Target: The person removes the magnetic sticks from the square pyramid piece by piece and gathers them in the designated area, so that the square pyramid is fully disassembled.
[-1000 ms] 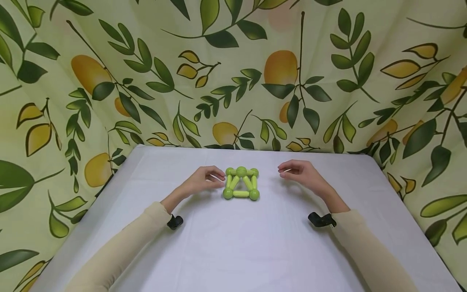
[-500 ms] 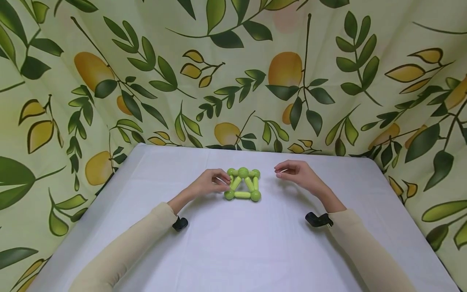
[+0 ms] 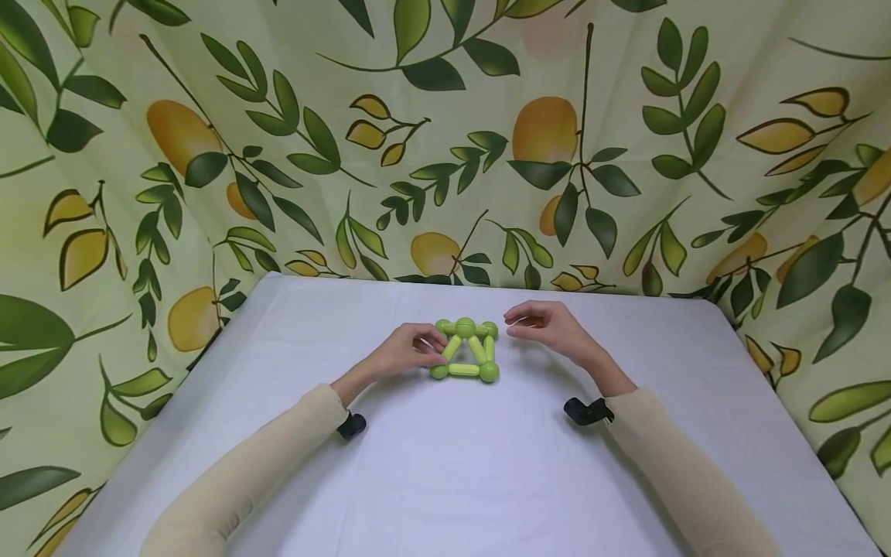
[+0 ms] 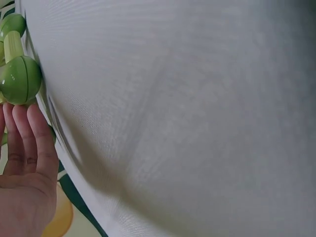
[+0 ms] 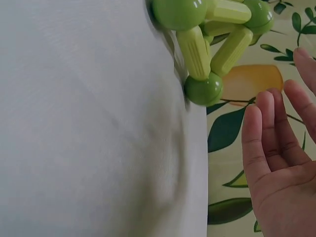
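Toward 12 o'clock on the white table (image 3: 459,464): one green frame (image 3: 476,350), broad-footed, presumably for steadiness. At its 9 o'clock: left hand (image 3: 402,350), uncurled, no grip seen, contact unclear to me; likely placed to brace. At its 2 o'clock: right hand (image 3: 550,326), loose, empty, apart, likely to match. Behind, I log leafy cloth (image 3: 473,116), 9 round to 3.

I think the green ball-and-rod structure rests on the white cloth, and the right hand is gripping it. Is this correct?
Not quite: the right hand is not gripping it. The right wrist view shows its fingers apart from the green structure, which does rest on the white cloth.
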Tool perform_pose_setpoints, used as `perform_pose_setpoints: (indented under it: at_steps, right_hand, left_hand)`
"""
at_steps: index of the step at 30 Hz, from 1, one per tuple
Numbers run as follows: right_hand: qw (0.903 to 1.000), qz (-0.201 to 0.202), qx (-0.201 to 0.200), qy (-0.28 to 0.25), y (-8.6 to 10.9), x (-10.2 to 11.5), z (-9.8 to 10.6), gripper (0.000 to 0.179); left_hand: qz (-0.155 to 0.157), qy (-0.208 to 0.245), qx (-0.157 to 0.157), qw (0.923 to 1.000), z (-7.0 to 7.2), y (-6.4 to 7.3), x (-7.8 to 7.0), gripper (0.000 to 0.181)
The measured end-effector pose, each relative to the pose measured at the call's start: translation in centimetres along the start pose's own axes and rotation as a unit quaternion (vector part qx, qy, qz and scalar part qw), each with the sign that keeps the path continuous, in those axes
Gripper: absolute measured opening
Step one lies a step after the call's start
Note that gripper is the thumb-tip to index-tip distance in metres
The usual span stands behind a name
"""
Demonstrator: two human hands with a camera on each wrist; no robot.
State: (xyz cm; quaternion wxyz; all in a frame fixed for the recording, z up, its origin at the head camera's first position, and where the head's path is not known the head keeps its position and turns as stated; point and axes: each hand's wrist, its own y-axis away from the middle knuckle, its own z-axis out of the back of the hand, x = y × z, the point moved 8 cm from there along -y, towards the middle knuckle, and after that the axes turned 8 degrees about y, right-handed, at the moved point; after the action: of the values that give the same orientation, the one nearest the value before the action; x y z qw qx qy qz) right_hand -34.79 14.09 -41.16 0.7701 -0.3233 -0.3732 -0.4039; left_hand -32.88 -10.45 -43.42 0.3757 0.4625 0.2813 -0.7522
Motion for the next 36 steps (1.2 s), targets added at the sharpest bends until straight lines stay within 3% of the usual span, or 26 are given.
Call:
perform_pose_setpoints:
  at_steps: [6, 16, 30, 36]
  right_hand:
    - [0.9994, 0.024, 0.007, -0.023, -1.1, 0.6, -1.2, 0.033]
    - [0.9980, 0.027, 0.022, -0.053, -2.7, 1.5, -3.1, 0.040]
    - [0.9972, 0.060, 0.036, -0.027, -3.8, 3.0, -5.0, 0.043]
    - [0.9960, 0.078, 0.042, 0.000, -4.2, 3.3, -5.8, 0.043]
  left_hand:
    - [0.008, -0.009, 0.001, 0.9999, -0.1, -0.1, 0.1, 0.023]
    - [0.018, -0.018, 0.001, 0.9997, -0.1, -0.4, 0.6, 0.021]
    - [0.002, -0.013, -0.001, 0.9999, -0.2, -0.2, 0.3, 0.019]
    - [0.016, -0.018, -0.009, 0.9997, -0.3, -0.1, 0.3, 0.018]
